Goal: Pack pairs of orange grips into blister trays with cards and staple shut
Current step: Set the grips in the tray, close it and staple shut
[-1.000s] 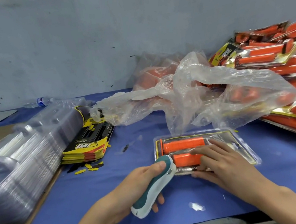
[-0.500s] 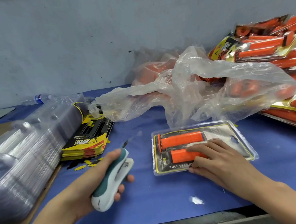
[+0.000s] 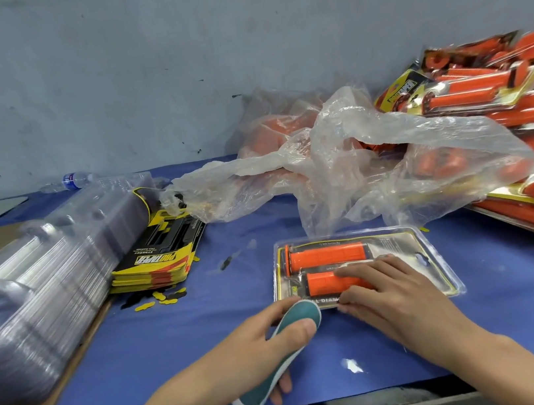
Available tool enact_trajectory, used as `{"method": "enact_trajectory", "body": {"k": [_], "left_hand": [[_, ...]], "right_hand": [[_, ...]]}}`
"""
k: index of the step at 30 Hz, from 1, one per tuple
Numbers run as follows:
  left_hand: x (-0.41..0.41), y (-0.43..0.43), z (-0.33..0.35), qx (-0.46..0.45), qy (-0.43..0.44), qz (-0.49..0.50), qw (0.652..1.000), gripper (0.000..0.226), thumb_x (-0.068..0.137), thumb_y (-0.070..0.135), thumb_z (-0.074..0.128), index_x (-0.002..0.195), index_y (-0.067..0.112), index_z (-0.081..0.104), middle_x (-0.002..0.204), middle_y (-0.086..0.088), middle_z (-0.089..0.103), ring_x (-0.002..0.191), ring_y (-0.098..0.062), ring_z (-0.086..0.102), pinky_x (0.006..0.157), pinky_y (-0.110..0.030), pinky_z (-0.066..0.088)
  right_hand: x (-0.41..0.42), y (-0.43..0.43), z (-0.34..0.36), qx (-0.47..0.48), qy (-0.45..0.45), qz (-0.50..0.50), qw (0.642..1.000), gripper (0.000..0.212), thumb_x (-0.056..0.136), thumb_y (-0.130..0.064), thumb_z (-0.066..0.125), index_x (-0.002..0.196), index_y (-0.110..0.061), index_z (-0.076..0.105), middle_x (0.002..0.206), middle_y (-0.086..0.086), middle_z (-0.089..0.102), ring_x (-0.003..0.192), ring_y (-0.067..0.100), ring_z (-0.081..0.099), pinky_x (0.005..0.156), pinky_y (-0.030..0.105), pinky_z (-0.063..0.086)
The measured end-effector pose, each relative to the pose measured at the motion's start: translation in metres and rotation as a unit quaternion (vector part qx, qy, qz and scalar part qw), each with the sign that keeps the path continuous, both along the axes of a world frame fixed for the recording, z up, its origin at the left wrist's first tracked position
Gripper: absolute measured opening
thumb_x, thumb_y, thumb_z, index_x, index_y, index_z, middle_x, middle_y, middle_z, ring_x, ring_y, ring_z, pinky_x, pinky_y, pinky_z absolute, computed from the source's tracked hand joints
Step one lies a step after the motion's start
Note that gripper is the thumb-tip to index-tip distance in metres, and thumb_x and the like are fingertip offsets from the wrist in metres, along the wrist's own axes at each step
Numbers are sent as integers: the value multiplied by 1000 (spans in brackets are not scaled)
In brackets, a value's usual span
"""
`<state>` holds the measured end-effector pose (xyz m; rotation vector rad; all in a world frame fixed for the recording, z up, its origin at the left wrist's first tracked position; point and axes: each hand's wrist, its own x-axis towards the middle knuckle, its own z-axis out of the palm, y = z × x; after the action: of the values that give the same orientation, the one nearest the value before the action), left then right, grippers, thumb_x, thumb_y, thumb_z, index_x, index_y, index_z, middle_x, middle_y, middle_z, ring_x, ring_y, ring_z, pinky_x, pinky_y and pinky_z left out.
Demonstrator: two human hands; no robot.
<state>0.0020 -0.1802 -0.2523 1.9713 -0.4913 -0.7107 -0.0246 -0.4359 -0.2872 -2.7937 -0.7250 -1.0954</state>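
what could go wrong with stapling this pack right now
1. The right hand presses on the blister pack with its thumb close beside the stapler nose, so the thumb could get pinched.
2. The stapler, held in the left hand, covers the pack's near edge, so the staple may land too shallow to hold.
3. Pressure on the lower grip might skew the pack.
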Motion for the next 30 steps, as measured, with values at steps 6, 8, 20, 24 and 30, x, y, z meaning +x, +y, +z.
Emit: {"method": "enact_trajectory", "body": {"k": [6,8,20,24,30], "left_hand": [[-5,-10,8,-78,75,59,992,38,84,66,59,100,33,65,68,-9,64,53,-22,60,52,-25,49],[-2,-8,6,-76,104,86,988,48,87,65,54,101,19,61,71,-15,65,53,-24,59,52,-24,48],[34,34,9,-74,107,182,975,76,66,72,70,105,7,63,68,-22,61,49,-28,56,48,-28,47],[39,43,7,-54,112,193,973,86,55,75,71,104,5,64,70,-24,62,49,-29,56,47,-29,48],[41,50,6,-18,118,191,974,94,50,79,76,109,7,64,72,-25,63,53,-31,57,51,-32,51]], "right_hand": [[-1,-1,0,4,7,4,1000,30,99,-41,46,88,-26,70,115,-5,68,95,20,65,83,36,49],[0,-2,0,8,6,14,1000,28,100,-40,47,89,-27,69,116,-5,67,96,18,64,85,36,49],[-8,-27,-1,42,27,-11,999,6,86,-26,69,84,-21,68,108,-4,65,88,21,64,80,30,46],[-9,-27,-2,18,32,-13,999,13,81,-21,79,80,-21,66,86,-9,63,76,18,62,80,26,42],[-10,-22,-6,6,1,10,1000,10,81,-24,79,79,-22,69,85,-8,63,71,16,59,82,23,41]]}}
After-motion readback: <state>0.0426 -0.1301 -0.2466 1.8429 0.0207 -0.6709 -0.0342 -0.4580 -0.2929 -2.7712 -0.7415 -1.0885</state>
